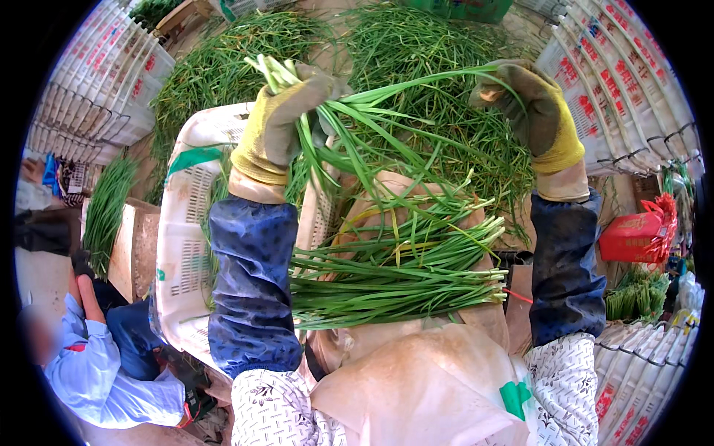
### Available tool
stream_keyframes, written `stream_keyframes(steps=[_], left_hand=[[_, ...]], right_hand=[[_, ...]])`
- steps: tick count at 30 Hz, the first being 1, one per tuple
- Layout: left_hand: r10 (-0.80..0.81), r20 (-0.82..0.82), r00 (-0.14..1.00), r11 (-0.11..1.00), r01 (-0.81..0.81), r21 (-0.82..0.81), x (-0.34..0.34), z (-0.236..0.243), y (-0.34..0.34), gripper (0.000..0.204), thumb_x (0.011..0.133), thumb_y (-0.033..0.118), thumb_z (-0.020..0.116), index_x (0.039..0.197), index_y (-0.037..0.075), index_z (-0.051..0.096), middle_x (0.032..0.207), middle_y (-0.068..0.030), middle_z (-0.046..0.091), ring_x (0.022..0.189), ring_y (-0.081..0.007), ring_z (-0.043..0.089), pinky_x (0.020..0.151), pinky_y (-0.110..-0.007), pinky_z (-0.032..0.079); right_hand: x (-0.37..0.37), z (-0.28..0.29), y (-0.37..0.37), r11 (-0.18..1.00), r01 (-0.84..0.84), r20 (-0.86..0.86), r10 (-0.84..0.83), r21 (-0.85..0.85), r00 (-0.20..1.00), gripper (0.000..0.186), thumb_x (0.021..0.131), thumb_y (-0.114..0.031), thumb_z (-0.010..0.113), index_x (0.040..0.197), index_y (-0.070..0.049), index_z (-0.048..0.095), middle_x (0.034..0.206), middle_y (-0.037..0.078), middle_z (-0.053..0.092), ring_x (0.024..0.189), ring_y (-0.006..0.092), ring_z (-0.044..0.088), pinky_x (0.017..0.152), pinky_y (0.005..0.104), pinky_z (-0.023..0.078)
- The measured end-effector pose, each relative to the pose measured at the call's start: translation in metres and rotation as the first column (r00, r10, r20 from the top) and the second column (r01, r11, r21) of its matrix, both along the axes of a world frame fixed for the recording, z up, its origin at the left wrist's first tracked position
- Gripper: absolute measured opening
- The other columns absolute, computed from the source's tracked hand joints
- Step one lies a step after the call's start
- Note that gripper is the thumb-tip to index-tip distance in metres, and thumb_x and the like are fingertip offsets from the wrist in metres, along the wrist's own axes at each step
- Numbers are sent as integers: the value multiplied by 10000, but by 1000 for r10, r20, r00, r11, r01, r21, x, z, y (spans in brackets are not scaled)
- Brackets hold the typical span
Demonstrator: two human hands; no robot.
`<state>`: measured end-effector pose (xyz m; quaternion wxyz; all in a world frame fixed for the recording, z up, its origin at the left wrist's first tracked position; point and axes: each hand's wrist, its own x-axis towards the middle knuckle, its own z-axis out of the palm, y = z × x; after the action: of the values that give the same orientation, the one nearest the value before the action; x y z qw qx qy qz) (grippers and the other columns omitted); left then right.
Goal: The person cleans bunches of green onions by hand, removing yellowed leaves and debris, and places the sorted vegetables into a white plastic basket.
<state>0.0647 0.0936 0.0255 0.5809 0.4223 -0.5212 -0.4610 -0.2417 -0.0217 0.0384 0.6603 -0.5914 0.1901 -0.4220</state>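
Observation:
My left hand (286,123), in a yellow glove with a grey palm, is closed around a small bunch of garlic chives (357,111). The pale stem ends stick out past its fingers at the upper left; the green leaves trail right and down. My right hand (529,111), gloved the same way, has its fingers curled at the tips of a few long leaves drawn out from that bunch. Below both hands, more chives (401,279) lie across my lap on a tan cover (416,357), cut ends to the right. Part of that pile is behind my left sleeve.
A white plastic crate (182,245) stands against my left side. Loose leaves (446,111) cover the floor ahead. Stacks of white folded packaging (111,74) rise on both sides. A red box (632,234) sits at right. Another person (111,372) sits at the lower left, near a chive bundle (108,208).

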Motion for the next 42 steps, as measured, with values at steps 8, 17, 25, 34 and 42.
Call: stream_keyframes(steps=[8, 17, 25, 34, 42], left_hand=[[-66, 424, 903, 995, 27, 97, -12, 16, -21, 195, 789, 61, 672, 978, 20, 651, 815, -8, 623, 709, -83, 558, 641, -231, 461], [268, 582, 768, 963, -232, -137, 10, -24, -62, 289, 761, 68, 673, 1050, 62, 656, 822, -24, 660, 643, -101, 588, 562, -243, 470], [131, -18, 991, 975, -132, -179, 9, 8, -43, 329, 788, 109, 601, 1092, -16, 596, 803, -107, 618, 511, -132, 538, 443, -213, 434], [-89, -164, 982, 969, 48, -241, -8, 2, -44, 347, 797, 133, 597, 1105, -27, 576, 855, -120, 593, 598, -163, 558, 525, -250, 475], [-97, -245, 965, 992, 73, -107, -18, -1, -45, 363, 863, 235, 618, 1111, -28, 588, 772, -94, 625, 534, -116, 562, 451, -208, 438]], right_hand=[[-10, 36, 4, 599, -67, -320, -328, -798, 889, 186, 908, -80, 548, 998, 56, 637, 928, 93, 649, 815, 190, 667, 741, 288, 541], [-46, 42, -14, 942, 225, 86, -210, -250, 974, 247, 912, -165, 547, 995, 49, 637, 937, 140, 656, 831, 197, 654, 773, 336, 541], [-68, 6, -40, 650, 173, -614, -758, -740, 223, 657, 749, -286, 729, 1340, -131, 486, 1214, 133, 608, 1073, 226, 606, 931, 335, 455], [42, 17, 47, 964, 32, -474, -159, -264, 866, 237, 825, -206, 689, 982, -28, 681, 770, 19, 643, 679, 88, 552, 630, 242, 471], [68, -11, 42, 993, -30, -517, -34, -114, 856, 203, 800, -177, 662, 918, -12, 665, 706, 64, 644, 622, 104, 601, 531, 241, 476]])
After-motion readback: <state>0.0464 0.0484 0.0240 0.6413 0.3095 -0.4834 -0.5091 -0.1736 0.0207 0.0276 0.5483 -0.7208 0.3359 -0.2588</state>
